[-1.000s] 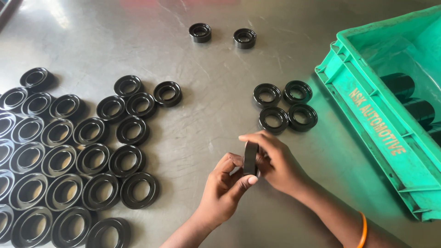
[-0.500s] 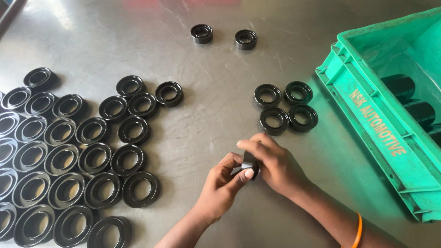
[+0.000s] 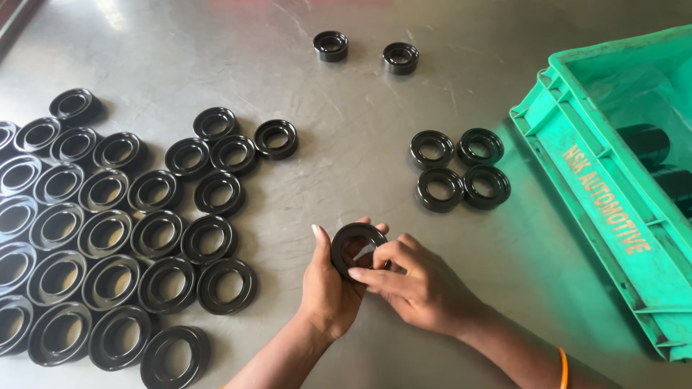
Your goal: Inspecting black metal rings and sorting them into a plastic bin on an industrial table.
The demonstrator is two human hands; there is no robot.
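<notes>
Both hands, left (image 3: 328, 288) and right (image 3: 418, 284), grip one ring (image 3: 358, 248); many rings (image 3: 108, 238) lie sorted, four (image 3: 460, 169) apart.

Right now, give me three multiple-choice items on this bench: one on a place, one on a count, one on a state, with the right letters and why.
1. Where does the green crate stand?
A. at the right edge of the metal table
B. at the left edge
C. in the middle

2. How many black rings form the small cluster beside the crate?
A. two
B. four
C. six

3. How is the ring between the hands held?
A. flat on the table
B. lifted, open face toward the camera
C. dropped in the crate

Answers:
1. A: the crate fills the right side of the view.
2. B: two rows of two lie there.
3. B: the left hand grips its rim and the right hand has fingers at its hole, above the table.
</notes>
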